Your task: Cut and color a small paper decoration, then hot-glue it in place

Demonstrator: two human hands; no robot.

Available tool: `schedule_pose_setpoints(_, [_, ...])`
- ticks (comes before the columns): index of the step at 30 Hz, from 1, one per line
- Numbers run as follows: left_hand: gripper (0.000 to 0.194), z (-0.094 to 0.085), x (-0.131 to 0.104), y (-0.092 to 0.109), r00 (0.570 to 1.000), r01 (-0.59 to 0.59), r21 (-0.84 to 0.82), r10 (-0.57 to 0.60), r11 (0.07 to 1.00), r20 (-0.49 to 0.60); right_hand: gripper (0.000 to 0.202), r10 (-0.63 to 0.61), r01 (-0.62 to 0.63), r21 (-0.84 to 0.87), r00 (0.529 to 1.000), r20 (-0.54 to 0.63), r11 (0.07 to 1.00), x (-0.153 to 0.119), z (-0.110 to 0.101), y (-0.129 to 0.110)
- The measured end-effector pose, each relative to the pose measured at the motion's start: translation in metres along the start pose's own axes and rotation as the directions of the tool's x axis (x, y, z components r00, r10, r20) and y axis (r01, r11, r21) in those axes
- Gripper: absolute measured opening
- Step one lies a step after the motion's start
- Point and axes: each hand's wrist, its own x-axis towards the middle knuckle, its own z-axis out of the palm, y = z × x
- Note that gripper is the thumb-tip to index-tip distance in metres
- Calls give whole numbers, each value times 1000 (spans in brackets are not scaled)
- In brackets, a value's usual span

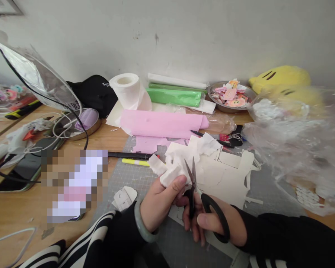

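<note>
My left hand pinches a crumpled piece of white paper between thumb and fingers; whether it is soft tissue or stiffer paper I cannot tell. My right hand has its thumb and fingers on the black-handled scissors, whose blades point up, slightly parted, beside the white piece. Beneath both hands spreads a grey cutting mat. Cut white sheets with black drawn lines lie just behind the scissors. A small white cut-out rests left of my left hand.
Behind the hands lie folded pink sheets, a white paper roll and a green pack. A metal bowl holds several printed cut-outs. Clear plastic bags crowd the right. Phone and cables occupy the left.
</note>
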Motion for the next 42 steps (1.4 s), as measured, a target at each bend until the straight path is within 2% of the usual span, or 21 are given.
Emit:
schedule_pose_setpoints(3, [34,-1,0,0,1000,-1,5,1,1000,-10,64,-36,36,-12,999,-26,999,2,-1,-6])
schedule_pose_setpoints(6, [29,-1,0,2,996,28,-38,-25,999,86,55,-71,69,-27,996,-47,997,3,-1,-8])
schedule_pose_setpoints(9, [28,1,0,5,990,8,-42,-2,999,143,42,-95,83,-89,986,-136,993,4,-2,-5])
schedule_pose_setpoints(11, [30,1,1,7,995,-35,16,33,999,91,32,-160,126,-145,953,-258,981,5,-4,-2])
schedule_pose_setpoints(13, [32,1,2,7,998,-63,107,59,992,36,32,-250,190,-191,897,-365,963,6,-6,0])
schedule_pose_setpoints(15, [31,1,2,7,999,-46,194,40,980,32,30,-322,245,-227,849,-418,942,7,-8,1])
schedule_pose_setpoints(16, [31,1,2,6,999,-25,225,15,974,47,28,-338,249,-252,840,-425,935,6,-10,0])
schedule_pose_setpoints(19, [30,-1,3,3,993,36,269,-65,962,97,21,-361,194,-358,794,-489,913,3,-14,-3])
schedule_pose_setpoints(22, [32,-4,5,0,996,3,300,-30,954,85,24,-351,121,-402,744,-569,907,1,-18,-5])
schedule_pose_setpoints(25, [33,-6,6,0,997,-68,299,57,952,46,29,-289,88,-359,780,-556,929,3,-16,-6])
schedule_pose_setpoints(31, [27,-5,6,2,996,-83,251,73,965,48,26,-225,37,-341,818,-530,939,5,-9,-7])
schedule_pose_setpoints(33, [28,-5,6,2,996,-84,267,70,960,61,27,-223,36,-327,802,-555,944,5,-6,-11])
schedule_pose_setpoints(37, [31,-4,6,2,997,-60,285,42,957,70,27,-180,9,-256,735,-654,967,9,3,-18])
schedule_pose_setpoints(40, [31,-4,6,2,996,-54,280,33,958,78,29,-183,39,-227,730,-659,973,11,5,-17])
schedule_pose_setpoints(42, [30,-5,6,2,996,-70,299,48,952,78,31,-191,48,-239,759,-623,970,9,3,-13])
